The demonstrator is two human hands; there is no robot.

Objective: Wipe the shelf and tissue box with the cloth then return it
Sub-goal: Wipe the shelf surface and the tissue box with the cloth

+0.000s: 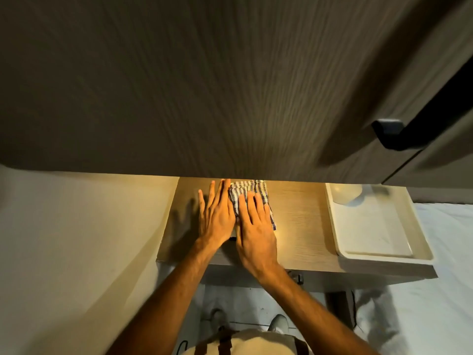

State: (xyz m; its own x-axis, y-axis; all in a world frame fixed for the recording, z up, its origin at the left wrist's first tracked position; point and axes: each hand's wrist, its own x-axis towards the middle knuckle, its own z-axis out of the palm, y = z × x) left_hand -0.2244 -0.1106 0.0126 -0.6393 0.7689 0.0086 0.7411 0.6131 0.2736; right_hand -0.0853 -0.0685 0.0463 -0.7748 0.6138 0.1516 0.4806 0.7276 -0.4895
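A folded striped cloth (252, 191) lies flat on the light wooden shelf (302, 226), close under the overhanging cabinet. My right hand (256, 226) rests palm down on the cloth, fingers spread. My left hand (216, 213) lies flat on the shelf just left of the cloth, touching its edge with the fingers extended. Neither hand grips anything. No tissue box is visible in this view.
A dark wood-grain cabinet (204, 85) with a black handle (399, 137) overhangs the shelf and hides its back. A white tray (378, 226) holding a pale rounded object (345, 196) sits at the shelf's right end. A cream wall (76, 226) borders the left.
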